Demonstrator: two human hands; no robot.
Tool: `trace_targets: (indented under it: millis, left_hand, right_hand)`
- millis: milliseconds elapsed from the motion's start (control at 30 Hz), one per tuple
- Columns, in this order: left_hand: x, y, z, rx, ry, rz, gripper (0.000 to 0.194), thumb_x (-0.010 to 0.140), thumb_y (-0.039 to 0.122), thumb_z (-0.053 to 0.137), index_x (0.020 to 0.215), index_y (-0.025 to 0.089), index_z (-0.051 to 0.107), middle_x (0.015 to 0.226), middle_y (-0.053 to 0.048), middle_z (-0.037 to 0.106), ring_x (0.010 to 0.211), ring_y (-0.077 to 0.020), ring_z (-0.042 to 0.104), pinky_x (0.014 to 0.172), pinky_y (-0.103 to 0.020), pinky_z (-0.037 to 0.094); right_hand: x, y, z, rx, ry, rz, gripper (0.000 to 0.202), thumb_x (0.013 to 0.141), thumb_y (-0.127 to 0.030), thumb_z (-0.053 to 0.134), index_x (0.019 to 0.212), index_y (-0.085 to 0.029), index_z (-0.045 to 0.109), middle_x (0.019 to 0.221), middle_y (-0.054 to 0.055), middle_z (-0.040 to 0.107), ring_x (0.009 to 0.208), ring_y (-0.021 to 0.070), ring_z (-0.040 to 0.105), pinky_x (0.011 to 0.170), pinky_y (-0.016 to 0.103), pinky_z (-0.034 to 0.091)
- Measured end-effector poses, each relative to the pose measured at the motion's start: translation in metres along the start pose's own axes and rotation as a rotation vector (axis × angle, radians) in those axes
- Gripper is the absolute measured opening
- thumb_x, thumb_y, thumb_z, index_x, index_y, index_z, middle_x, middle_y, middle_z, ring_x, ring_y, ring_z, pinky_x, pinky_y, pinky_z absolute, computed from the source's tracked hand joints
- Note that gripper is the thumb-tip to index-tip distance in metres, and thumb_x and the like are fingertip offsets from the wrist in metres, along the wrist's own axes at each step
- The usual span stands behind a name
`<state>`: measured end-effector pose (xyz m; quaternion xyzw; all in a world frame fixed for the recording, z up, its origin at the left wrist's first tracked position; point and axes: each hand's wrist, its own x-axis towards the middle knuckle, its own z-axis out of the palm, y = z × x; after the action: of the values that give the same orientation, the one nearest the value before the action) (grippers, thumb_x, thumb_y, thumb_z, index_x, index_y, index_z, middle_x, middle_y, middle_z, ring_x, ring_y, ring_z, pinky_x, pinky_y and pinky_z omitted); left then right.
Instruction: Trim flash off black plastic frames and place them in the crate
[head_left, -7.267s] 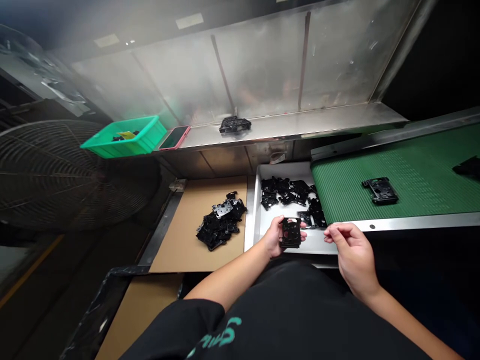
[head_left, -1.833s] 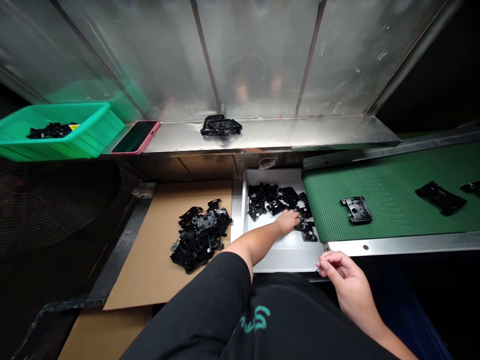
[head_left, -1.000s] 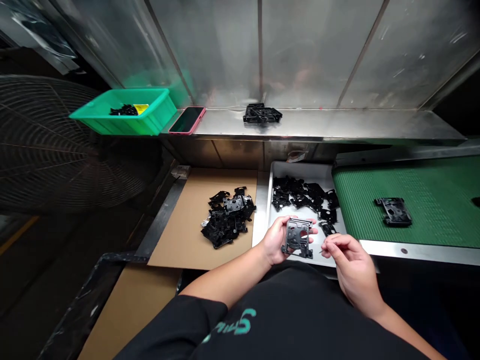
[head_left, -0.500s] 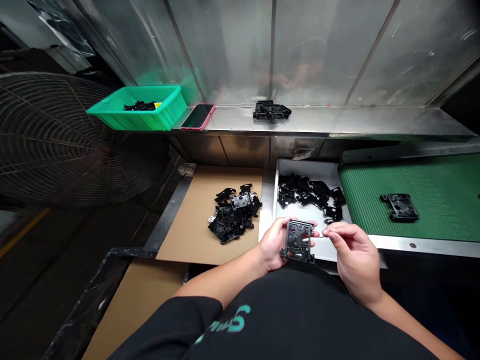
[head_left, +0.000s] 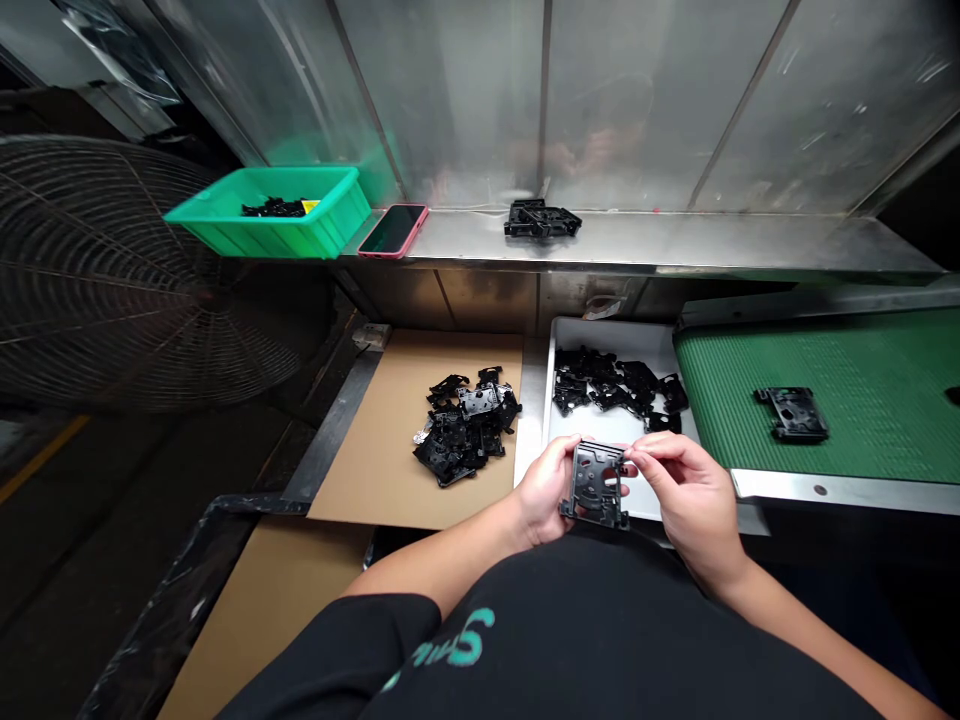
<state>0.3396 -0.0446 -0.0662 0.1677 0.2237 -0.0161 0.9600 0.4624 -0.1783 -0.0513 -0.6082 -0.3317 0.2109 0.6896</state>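
Note:
A squarish black plastic frame (head_left: 596, 484) with cut-outs is held in my left hand (head_left: 544, 492), close to my body, its fingers wrapped behind the part. At the frame's upper right corner, my right hand (head_left: 686, 495) pinches with thumb and forefinger; what lies between the fingertips is too small to name. Black parts (head_left: 465, 430) lie piled on a cardboard sheet (head_left: 360, 450) to the left. More dark parts (head_left: 619, 385) sit in a white tray (head_left: 550, 400) just beyond my hands.
A green ribbed conveyor (head_left: 885, 400) on the right carries one black frame (head_left: 796, 413). Along the metal shelf (head_left: 675, 240) stand a green bin (head_left: 277, 235) of small black pieces, a phone (head_left: 394, 231) and stacked black frames (head_left: 541, 218). A large fan (head_left: 142, 290) is at left.
My right hand has moved left, bringing its pinched fingertips to the frame's upper right corner. My left hand still holds the frame in nearly the same place.

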Motion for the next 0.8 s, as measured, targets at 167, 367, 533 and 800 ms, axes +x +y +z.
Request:
trace_targets:
  millis: [167, 367, 533, 800]
  left_hand:
    - [0.0007, -0.0001, -0.0014, -0.004, -0.008, 0.012, 0.054, 0.099, 0.052, 0.049, 0.128, 0.011, 0.068, 0.102, -0.019, 0.082, 0.073, -0.0264, 0.079, 0.049, -0.027, 0.054]
    - [0.0, 0.0013, -0.0013, -0.019, 0.0, 0.013, 0.051, 0.097, 0.051, 0.053, 0.126, 0.011, 0.068, 0.1, -0.019, 0.081, 0.073, -0.0264, 0.079, 0.049, -0.026, 0.053]
    - [-0.0022, 0.0014, -0.0005, -0.008, 0.032, 0.029, 0.051, 0.098, 0.05, 0.053, 0.129, 0.013, 0.067, 0.101, -0.018, 0.08, 0.074, -0.0263, 0.078, 0.047, -0.024, 0.05]
    - [-0.0063, 0.0002, 0.0037, 0.013, 0.07, 0.048, 0.041, 0.099, 0.048, 0.051, 0.124, 0.02, 0.067, 0.099, -0.011, 0.08, 0.078, -0.0241, 0.077, 0.06, -0.028, 0.056]
  right_hand:
    - [0.0028, -0.0031, 0.0017, -0.003, -0.006, -0.001, 0.007, 0.092, -0.029, 0.083, 0.089, -0.026, 0.078, 0.086, 0.005, 0.072, 0.087, 0.0233, 0.069, 0.078, 0.038, 0.059]
    - [0.0041, -0.0049, 0.0034, -0.017, 0.0, 0.015, 0.011, 0.091, -0.033, 0.084, 0.087, -0.026, 0.077, 0.086, 0.006, 0.072, 0.085, 0.0239, 0.069, 0.076, 0.039, 0.06]
    - [0.0033, -0.0033, 0.0035, -0.01, -0.007, 0.004, 0.009, 0.092, -0.03, 0.083, 0.087, -0.027, 0.076, 0.088, 0.005, 0.073, 0.086, 0.0228, 0.069, 0.077, 0.037, 0.059]
    - [0.0025, -0.0017, 0.0025, -0.123, -0.057, -0.104, 0.007, 0.094, -0.025, 0.08, 0.089, -0.027, 0.076, 0.087, 0.004, 0.073, 0.087, 0.0239, 0.069, 0.079, 0.04, 0.056]
